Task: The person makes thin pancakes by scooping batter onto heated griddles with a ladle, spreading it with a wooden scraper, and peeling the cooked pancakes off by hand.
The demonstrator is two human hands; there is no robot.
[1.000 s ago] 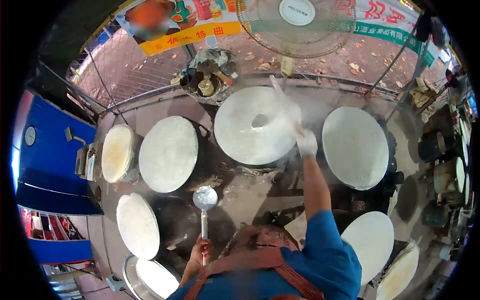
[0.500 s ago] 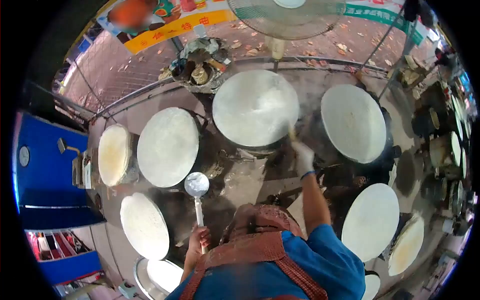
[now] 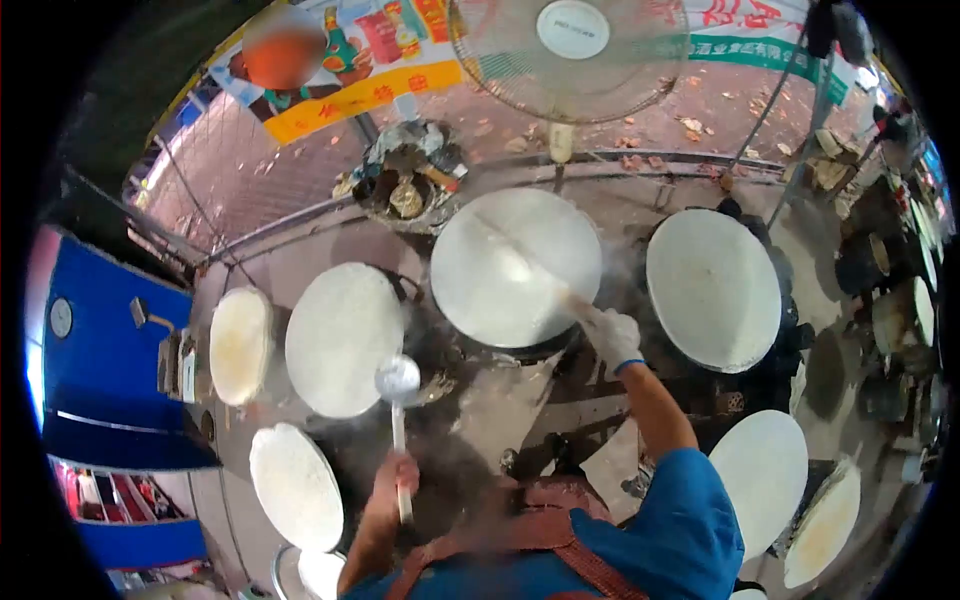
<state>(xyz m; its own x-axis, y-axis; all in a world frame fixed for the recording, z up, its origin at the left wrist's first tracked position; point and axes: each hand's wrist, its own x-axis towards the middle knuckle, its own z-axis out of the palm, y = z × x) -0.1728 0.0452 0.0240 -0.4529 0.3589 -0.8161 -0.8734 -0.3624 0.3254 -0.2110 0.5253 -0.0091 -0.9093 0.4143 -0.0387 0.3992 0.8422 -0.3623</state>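
Note:
My left hand (image 3: pixel 397 475) is closed around the pale handle of a ladle (image 3: pixel 398 378). Its round metal bowl points away from me, over the lower right edge of a round griddle (image 3: pixel 345 340) coated white. My right hand (image 3: pixel 612 338), in a white glove with a blue cuff, grips a wooden spreader (image 3: pixel 570 302). The spreader reaches up and left across the central griddle (image 3: pixel 470 290), and its far part is blurred. White batter covers that griddle, with a thicker pale patch near its middle. Whether the spreader touches the batter, I cannot tell.
Another white-coated griddle (image 3: pixel 712 290) stands at the right, with a further white round (image 3: pixel 760 480) below it. Browned flat rounds (image 3: pixel 240 345) lie at far left and lower right. A fan (image 3: pixel 572 60) stands behind the central griddle, beside a cluttered container (image 3: pixel 405 195). Steam drifts about.
The view has tilted up, so the griddles sit lower. My right hand has turned the spreader across the central griddle. The ladle bowl now overlaps the left griddle's edge.

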